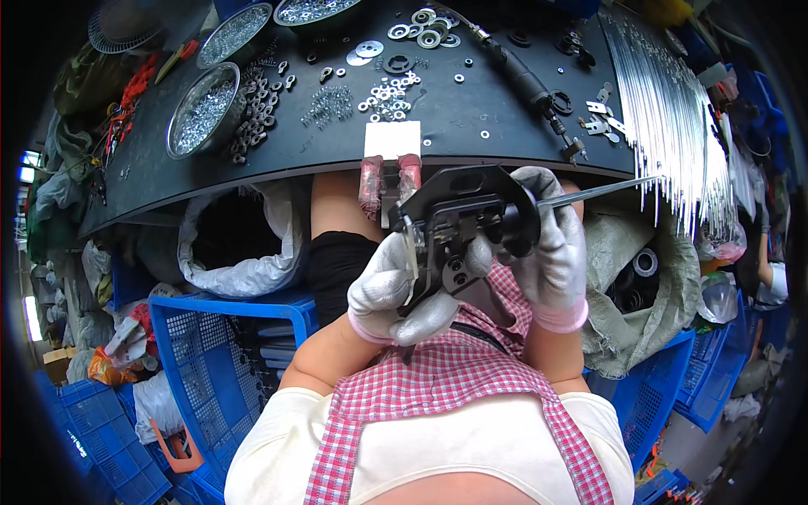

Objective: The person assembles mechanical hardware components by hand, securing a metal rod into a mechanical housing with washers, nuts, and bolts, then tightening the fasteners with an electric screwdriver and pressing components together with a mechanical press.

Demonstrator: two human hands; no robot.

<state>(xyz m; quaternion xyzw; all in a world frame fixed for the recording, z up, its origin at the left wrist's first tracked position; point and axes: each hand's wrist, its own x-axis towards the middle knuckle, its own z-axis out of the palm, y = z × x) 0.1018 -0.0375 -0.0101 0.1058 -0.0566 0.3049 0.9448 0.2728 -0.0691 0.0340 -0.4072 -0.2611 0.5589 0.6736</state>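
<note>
In front of my apron, above my lap, a black metal mechanism (459, 206) with plates, bolts and a round black disc is held up between both hands. My left hand (396, 295), in a whitish glove, grips its left side with the fingers wrapped round the lower edge. On the opposite side my gloved right hand (551, 252) closes round the disc end. A thin metal rod (599, 191) sticks out to the right from beside the right hand, its tip near the bundle of rods. Whether that hand grips the rod itself is hidden.
On the dark bench (320, 160) are metal bowls (202, 109) of small parts, loose links, springs (328, 105), washers (369, 49) and a power tool (522, 80). Long rods (673, 126) overhang its right. Red-wrapped posts (370, 185) stand at the front edge. Sacks (290, 227) and blue crates (202, 362) flank me.
</note>
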